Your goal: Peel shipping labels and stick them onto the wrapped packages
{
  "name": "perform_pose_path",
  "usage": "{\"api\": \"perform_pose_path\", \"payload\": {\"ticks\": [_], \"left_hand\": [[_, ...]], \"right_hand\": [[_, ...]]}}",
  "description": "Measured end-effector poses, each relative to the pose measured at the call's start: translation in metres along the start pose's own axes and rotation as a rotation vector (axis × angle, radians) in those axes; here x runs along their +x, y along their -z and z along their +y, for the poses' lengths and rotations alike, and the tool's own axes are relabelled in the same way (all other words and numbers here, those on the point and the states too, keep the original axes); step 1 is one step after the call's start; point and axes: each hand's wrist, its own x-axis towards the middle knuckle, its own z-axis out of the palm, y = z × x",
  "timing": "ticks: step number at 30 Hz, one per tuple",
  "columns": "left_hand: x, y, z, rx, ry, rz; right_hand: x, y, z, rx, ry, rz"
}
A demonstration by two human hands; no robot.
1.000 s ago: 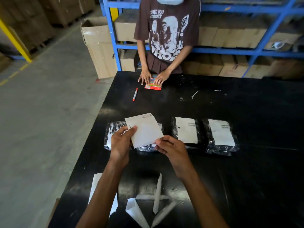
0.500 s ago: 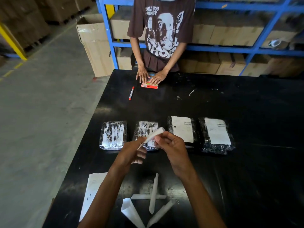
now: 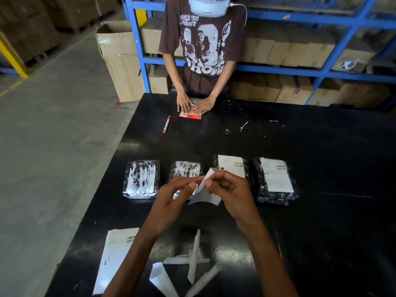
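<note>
Several plastic-wrapped packages lie in a row on the black table [image 3: 321, 232]. The far-left package [image 3: 141, 179] and the second package [image 3: 186, 168] carry no label. The third package [image 3: 231, 165] and the far-right package [image 3: 276, 179] each bear a white label. Both hands hold a white shipping label [image 3: 205, 194] above the second package. My left hand [image 3: 173, 196] pinches its left edge, and my right hand [image 3: 229, 189] grips it from the right, the sheet bent between them. A stack of unused labels [image 3: 117, 254] lies at the near left.
Curled strips of peeled backing paper [image 3: 192, 262] lie near the front edge. Across the table a person presses both hands on a red card [image 3: 189, 115]. A red marker [image 3: 166, 124] lies beside it. Blue shelving [image 3: 321, 18] with cartons stands behind; concrete floor lies left.
The label went from a flat sheet held over the left packages to a bent, partly folded sheet between both hands. The view shifted slightly.
</note>
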Motion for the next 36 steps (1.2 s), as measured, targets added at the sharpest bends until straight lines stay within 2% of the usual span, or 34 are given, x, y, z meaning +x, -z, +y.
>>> {"api": "perform_pose_path", "payload": {"ticks": [8, 18, 22, 32, 36], "left_hand": [[-0.008, -0.004, -0.007, 0.089, -0.086, 0.067], [-0.014, -0.003, -0.013, 0.248, -0.148, 0.216], [-0.015, -0.003, -0.02, 0.363, -0.078, 0.269], [0.004, 0.0, -0.055, 0.847, 0.153, 0.207], [0.012, 0.008, -0.062, 0.871, 0.206, 0.246]], "right_hand": [[-0.005, 0.003, 0.001, -0.277, 0.079, -0.01], [-0.012, -0.011, 0.001, -0.381, 0.102, -0.033], [-0.016, -0.019, 0.01, -0.415, 0.082, 0.016], [-0.025, -0.023, 0.05, -0.674, -0.02, 0.146], [-0.03, -0.017, 0.061, -0.705, -0.062, 0.216]]}}
